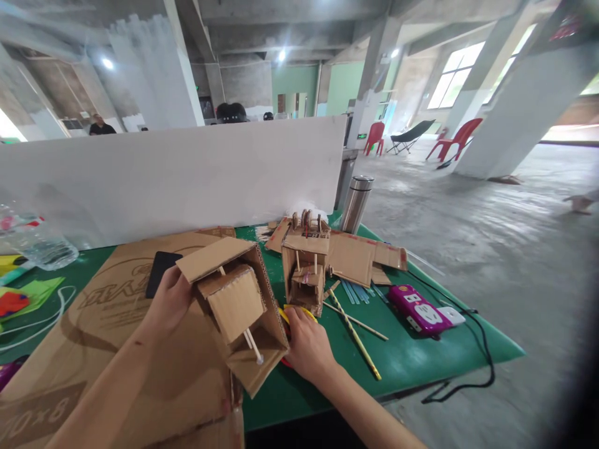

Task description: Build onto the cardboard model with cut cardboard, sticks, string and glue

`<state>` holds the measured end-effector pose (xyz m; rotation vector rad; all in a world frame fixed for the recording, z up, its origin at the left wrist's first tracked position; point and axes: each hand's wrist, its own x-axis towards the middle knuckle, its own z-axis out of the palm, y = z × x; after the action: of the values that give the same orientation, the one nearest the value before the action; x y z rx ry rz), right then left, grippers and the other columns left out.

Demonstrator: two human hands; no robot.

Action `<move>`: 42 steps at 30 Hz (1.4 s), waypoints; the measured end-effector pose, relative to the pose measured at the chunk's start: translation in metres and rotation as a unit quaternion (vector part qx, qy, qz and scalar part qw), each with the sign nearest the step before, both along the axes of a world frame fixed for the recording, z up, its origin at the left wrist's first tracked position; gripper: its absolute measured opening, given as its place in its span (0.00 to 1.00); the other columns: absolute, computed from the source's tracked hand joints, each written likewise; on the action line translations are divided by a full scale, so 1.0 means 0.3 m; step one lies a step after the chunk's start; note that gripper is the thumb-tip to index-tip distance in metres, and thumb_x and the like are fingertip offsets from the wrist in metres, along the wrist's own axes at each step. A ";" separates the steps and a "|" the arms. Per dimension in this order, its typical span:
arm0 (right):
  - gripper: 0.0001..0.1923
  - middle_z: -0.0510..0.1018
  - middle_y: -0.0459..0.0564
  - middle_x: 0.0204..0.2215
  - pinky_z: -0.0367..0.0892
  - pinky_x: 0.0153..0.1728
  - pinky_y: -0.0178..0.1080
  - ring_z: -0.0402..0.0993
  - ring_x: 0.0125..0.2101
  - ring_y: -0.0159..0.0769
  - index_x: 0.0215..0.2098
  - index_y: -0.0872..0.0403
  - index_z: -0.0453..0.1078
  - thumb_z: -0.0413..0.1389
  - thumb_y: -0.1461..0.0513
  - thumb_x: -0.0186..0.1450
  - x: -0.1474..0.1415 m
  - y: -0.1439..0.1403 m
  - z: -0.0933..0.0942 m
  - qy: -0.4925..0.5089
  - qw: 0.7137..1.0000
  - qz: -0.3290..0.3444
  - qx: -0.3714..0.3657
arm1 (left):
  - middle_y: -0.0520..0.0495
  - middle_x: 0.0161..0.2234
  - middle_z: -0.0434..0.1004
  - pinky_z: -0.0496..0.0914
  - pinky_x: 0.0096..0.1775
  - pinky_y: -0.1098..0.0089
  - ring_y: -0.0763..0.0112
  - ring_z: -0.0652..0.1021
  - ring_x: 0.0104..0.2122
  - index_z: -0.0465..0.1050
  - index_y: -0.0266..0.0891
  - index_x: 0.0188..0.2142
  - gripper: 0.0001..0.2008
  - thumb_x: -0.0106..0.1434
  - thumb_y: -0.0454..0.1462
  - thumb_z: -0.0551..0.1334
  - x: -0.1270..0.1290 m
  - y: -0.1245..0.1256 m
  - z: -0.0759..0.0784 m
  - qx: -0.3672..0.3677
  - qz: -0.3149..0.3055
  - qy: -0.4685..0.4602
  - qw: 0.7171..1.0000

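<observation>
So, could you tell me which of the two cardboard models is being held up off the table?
The nearer cardboard box model, tilted and gripped by the left hand; the other cardboard model stands on the green table behind the right hand.

Two cardboard models (238, 305) (306, 268), one steel flask (355, 202), one purple power strip (423, 310), two red chairs (374, 136) (458, 137).

Left hand (169, 300) grips the open cardboard box model (238, 312) by its left wall, tilted above a flat cardboard sheet (116, 349) on the green tabletop (412, 355). Right hand (306, 344) rests on yellow-handled scissors (294, 312), just beside a smaller cardboard structure (306, 268). Purple power strip (421, 310) and steel flask (356, 202) sit to the right.
</observation>
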<state>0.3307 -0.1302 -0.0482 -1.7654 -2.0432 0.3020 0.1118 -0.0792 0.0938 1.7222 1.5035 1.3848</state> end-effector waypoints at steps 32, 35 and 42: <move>0.07 0.79 0.53 0.41 0.63 0.39 0.38 0.75 0.43 0.42 0.42 0.55 0.69 0.56 0.61 0.66 0.004 -0.006 0.014 -0.011 1.000 -0.003 -0.019 | 0.50 0.45 0.80 0.68 0.36 0.65 0.66 0.76 0.29 0.66 0.49 0.53 0.19 0.64 0.49 0.58 0.096 -0.095 0.044 -0.025 0.003 0.206 0.978; 0.07 0.79 0.53 0.42 0.63 0.39 0.37 0.75 0.43 0.42 0.42 0.55 0.69 0.56 0.61 0.67 0.005 -0.007 0.018 -0.009 1.000 0.001 -0.020 | 0.51 0.44 0.79 0.67 0.33 0.66 0.69 0.74 0.25 0.64 0.50 0.51 0.19 0.62 0.49 0.59 0.104 -0.098 0.039 -0.034 0.021 0.205 0.978; 0.06 0.79 0.54 0.41 0.62 0.39 0.37 0.75 0.43 0.42 0.41 0.55 0.68 0.56 0.60 0.67 0.003 -0.003 0.010 -0.010 1.000 -0.007 -0.023 | 0.49 0.46 0.79 0.70 0.42 0.61 0.57 0.81 0.40 0.61 0.50 0.53 0.21 0.61 0.46 0.58 0.105 -0.106 0.036 -0.036 0.009 0.223 0.974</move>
<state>0.3317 -0.1310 -0.0452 -1.8158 -2.0521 0.3309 0.1432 -0.1110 0.1045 2.0707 1.7760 0.9717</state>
